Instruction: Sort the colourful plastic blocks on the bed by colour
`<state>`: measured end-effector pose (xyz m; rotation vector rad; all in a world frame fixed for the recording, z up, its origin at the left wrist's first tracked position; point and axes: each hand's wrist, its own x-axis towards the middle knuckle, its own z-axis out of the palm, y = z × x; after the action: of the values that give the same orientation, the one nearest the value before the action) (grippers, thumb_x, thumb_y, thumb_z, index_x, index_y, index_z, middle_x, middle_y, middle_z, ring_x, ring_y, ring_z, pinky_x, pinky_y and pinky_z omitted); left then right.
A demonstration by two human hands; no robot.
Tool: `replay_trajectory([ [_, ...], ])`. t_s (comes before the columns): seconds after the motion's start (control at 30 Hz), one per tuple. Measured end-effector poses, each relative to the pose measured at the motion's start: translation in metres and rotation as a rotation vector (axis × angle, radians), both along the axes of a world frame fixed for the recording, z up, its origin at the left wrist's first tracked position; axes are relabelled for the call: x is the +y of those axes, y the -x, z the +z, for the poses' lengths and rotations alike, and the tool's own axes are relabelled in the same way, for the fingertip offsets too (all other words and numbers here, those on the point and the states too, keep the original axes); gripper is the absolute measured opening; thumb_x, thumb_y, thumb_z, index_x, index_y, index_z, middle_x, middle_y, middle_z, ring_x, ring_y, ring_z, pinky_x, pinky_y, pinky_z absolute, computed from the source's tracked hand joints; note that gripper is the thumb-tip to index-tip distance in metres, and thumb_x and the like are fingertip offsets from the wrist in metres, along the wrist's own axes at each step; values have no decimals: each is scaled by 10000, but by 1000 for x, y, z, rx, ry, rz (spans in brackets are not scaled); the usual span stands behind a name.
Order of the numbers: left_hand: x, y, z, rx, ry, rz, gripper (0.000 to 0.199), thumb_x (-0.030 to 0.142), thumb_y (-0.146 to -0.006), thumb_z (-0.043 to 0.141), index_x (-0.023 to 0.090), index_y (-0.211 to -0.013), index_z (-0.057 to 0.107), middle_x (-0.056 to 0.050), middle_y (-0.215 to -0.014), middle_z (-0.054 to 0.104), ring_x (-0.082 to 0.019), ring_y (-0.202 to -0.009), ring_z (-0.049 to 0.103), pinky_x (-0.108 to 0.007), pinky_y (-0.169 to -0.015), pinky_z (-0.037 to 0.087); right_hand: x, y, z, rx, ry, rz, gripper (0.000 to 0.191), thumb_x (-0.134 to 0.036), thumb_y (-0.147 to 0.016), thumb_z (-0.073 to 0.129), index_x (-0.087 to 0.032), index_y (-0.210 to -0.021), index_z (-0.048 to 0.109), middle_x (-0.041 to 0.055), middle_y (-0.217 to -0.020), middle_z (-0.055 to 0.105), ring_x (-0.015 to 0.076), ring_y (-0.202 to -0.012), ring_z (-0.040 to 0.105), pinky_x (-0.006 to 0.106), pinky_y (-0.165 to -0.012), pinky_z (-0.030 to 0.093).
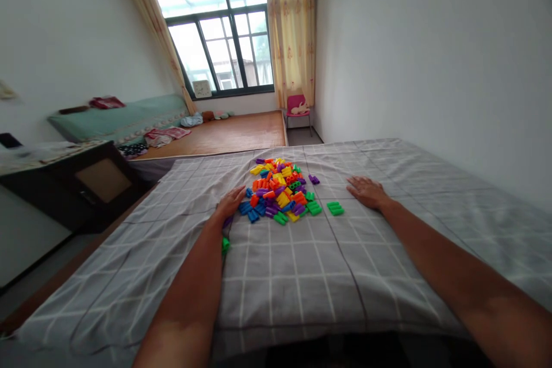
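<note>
A heap of bright plastic building pieces (282,188), in orange, yellow, blue, green and purple, lies on a grey checked cloth (302,276). At the heap's left edge rests my left hand (232,202), fingers stretched forward beside the blue pieces (252,215); nothing shows in it. My right hand (366,191) lies flat on the cloth to the right, fingers spread, holding nothing. Between it and the heap are a loose green piece (335,208) and a purple piece (314,179). Another green piece (225,245) is partly hidden by my left forearm.
Beyond the cloth is a low brown bed platform (241,133) with clothes (166,135) on it. A dark cabinet (92,181) stands at the left. A pink chair (297,106) sits by the curtain, and a white wall (431,69) runs along the right.
</note>
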<state>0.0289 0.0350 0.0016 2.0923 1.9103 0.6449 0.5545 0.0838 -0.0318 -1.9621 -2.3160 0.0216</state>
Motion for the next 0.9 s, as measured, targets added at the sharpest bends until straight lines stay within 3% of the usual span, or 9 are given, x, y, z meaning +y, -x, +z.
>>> replay_trajectory([
  [0.13, -5, 0, 3, -21, 9, -15, 497, 429, -910, 353, 218, -1293, 590, -30, -1394, 541, -189, -1341, 422, -363, -1135, 295, -5, 1, 7, 19, -46, -6, 571, -525, -943, 244, -283, -1428, 425, 25, -1518, 377, 255, -1394, 302, 501, -1129, 226],
  [0.23, 0, -1, 9, -86, -14, 39, 507, 433, -922, 332, 196, -1283, 597, -49, -1386, 548, -187, -1313, 457, -346, -1112, 326, -13, 16, 29, 92, -87, 38, 492, -472, -937, 334, -244, -1311, 557, 74, -1405, 519, 261, -1330, 394, 456, -1089, 314],
  [0.37, 19, -8, 18, -190, -86, 63, 502, 439, -929, 335, 165, -1217, 643, -62, -1290, 626, -208, -1240, 531, -329, -1057, 386, -30, 53, 67, 225, 219, 435, 539, -548, -786, 600, -246, -1232, 612, 79, -1207, 640, 242, -1043, 608, 348, -883, 490],
  [0.47, 36, -26, 23, -309, -162, 58, 479, 432, -932, 345, 166, -1162, 670, -44, -1194, 682, -212, -1166, 583, -349, -1024, 421, -38, 80, 79, 226, 370, 651, 573, -506, -693, 707, -234, -1192, 632, 70, -1123, 653, 214, -932, 635, 314, -807, 507],
  [0.57, 47, -45, 30, -438, -238, 41, 492, 431, -932, 343, 132, -1130, 679, -65, -1149, 699, -210, -1117, 609, -346, -996, 445, -34, 100, 81, 246, 287, 715, 401, -406, -711, 705, -218, -1065, 680, 50, -1030, 672, 207, -912, 629, 323, -823, 496],
  [0.63, 49, -47, 38, -475, -280, 3, 502, 437, -928, 353, 112, -1132, 677, -84, -1155, 695, -211, -1111, 611, -335, -990, 449, -29, 112, 82, 301, 141, 664, 362, -333, -749, 671, -206, -1088, 672, 65, -1052, 674, 219, -940, 625, 352, -859, 485],
  [0.77, 38, -11, 50, -336, -266, 93, 458, 363, -919, 376, 105, -1169, 661, -103, -1194, 677, -210, -1134, 600, -311, -992, 440, -43, 154, 92, 369, -237, 584, 404, -279, -830, 595, -196, -1225, 610, 129, -1247, 608, 287, -1165, 532, 479, -1010, 389],
  [0.83, 26, 21, 46, -157, -153, 234, 427, 281, -899, 382, 120, -1184, 656, -107, -1211, 669, -211, -1144, 596, -306, -988, 439, -66, 188, 93, 378, -291, 734, 384, -280, -866, 560, -217, -1243, 599, 113, -1264, 606, 277, -1199, 507, 489, -1036, 372],
  [0.9, 12, 50, 34, 33, -18, 371, 426, 249, -886, 381, 155, -1206, 646, -106, -1223, 663, -226, -1145, 596, -333, -979, 446, -97, 227, 90, 369, -260, 992, 394, -319, -898, 534, -255, -1285, 568, 75, -1307, 589, 248, -1213, 506, 451, -1048, 383],
])
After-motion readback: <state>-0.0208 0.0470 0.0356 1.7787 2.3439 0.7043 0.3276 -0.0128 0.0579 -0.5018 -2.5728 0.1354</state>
